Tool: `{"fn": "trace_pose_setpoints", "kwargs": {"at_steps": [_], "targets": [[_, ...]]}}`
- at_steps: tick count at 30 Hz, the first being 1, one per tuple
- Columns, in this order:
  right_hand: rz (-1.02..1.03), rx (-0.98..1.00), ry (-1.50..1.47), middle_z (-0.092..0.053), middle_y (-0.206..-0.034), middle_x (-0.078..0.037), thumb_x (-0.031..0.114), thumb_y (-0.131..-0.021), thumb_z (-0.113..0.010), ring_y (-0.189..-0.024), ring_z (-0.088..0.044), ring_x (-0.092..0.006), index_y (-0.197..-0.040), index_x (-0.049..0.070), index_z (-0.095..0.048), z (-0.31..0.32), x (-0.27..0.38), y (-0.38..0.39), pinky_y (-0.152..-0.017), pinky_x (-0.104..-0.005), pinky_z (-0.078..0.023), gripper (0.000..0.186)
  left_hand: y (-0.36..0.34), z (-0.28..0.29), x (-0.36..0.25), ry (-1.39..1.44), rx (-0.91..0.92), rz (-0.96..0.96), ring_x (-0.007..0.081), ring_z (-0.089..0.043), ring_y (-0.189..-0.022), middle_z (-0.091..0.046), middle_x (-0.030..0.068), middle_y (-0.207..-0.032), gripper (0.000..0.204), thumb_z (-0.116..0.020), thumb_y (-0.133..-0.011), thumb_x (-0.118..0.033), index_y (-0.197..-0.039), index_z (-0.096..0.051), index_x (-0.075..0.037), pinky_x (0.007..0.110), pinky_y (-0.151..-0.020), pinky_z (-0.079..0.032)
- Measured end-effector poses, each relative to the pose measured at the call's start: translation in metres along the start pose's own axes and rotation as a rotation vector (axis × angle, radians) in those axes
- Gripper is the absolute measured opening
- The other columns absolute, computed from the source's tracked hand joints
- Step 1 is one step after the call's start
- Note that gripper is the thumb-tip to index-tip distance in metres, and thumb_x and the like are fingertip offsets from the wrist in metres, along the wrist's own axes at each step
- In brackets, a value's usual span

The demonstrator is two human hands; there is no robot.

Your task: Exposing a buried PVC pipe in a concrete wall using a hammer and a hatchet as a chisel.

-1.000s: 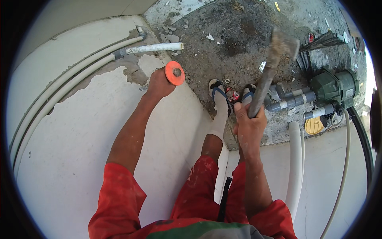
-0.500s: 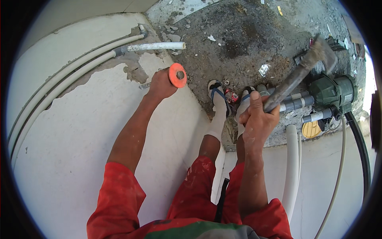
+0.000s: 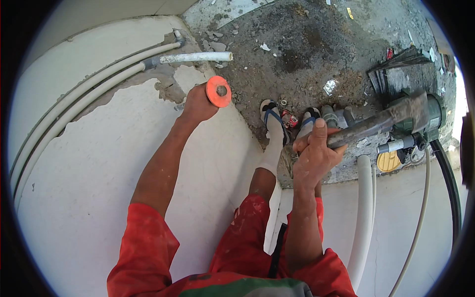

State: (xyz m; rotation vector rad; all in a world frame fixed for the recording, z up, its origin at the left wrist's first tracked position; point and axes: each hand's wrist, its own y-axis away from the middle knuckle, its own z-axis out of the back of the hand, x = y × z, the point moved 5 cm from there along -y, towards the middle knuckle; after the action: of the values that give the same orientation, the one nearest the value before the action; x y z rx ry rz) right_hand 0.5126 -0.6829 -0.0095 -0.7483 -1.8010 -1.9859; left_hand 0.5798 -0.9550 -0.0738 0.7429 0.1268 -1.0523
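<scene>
My left hand (image 3: 197,105) is closed around a chisel with a round orange hand guard (image 3: 214,84). The struck end pokes out through the guard's middle, and the chisel's other end reaches toward the chipped wall patch (image 3: 168,88), mostly hidden behind my fist. In my right hand (image 3: 316,161) is a hammer (image 3: 368,127), gripped by its dark worn handle with my thumb lying along it. Its head is off to the right, in front of a green water pump (image 3: 434,114) as seen from above, well apart from the chisel.
Two pale pipes (image 3: 94,81) run in a groove along the white wall (image 3: 109,158); a white pipe stub (image 3: 198,57) sticks out. Rubble covers the dirty floor (image 3: 277,39). A crushed red can (image 3: 289,119) lies between my sandalled feet. Thick white pipe (image 3: 363,208) and hoses stand right.
The hammer has swung down: its head drops from above the pump to in front of it, and my right hand shifts slightly left and nearer. The left hand and chisel barely move.
</scene>
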Motion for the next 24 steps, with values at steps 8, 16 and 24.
{"fn": "trace_pose_setpoints", "kwargs": {"at_steps": [8, 16, 24], "targets": [[0.104, 0.519, 0.771, -0.058, -0.063, -0.024, 0.012, -0.083, -0.062, -0.056, -0.059, -0.04, -0.088, -0.002, -0.043, 0.001, -0.071, 0.019, -0.054, -0.0426, -0.046, 0.024, 0.008, 0.003, -0.003, 0.072, -0.008, -0.025, 0.035, -0.061, -0.069, -0.063, 0.0185, -0.075, 0.014, -0.064, -0.072, -0.005, -0.084, -0.059, 0.001, 0.039, -0.063, -0.048], [0.282, 0.55, 1.003, -0.058, -0.063, -0.026, 0.013, -0.082, -0.064, -0.062, -0.06, -0.0431, -0.087, -0.002, -0.042, -0.017, -0.12, 0.031, -0.057, -0.0472, -0.047, 0.026, 0.0, -0.01, -0.008, 0.038, 0.032, -0.037, 0.0373, -0.062, -0.077, -0.065, 0.0172, -0.083, 0.023, -0.067, -0.071, -0.011, -0.092, -0.061, -0.004, 0.043, -0.068, -0.05], [0.061, 0.137, 0.228, -0.055, -0.057, -0.008, 0.02, -0.087, -0.065, -0.048, -0.053, -0.0124, -0.09, 0.0, -0.046, 0.011, -0.006, 0.009, -0.045, -0.0313, -0.042, 0.027, 0.009, 0.007, 0.007, 0.02, 0.027, 0.016, 0.037, -0.062, -0.079, -0.065, 0.0172, -0.083, 0.025, -0.067, -0.071, -0.011, -0.094, -0.061, -0.005, 0.043, -0.069, -0.05]]}}
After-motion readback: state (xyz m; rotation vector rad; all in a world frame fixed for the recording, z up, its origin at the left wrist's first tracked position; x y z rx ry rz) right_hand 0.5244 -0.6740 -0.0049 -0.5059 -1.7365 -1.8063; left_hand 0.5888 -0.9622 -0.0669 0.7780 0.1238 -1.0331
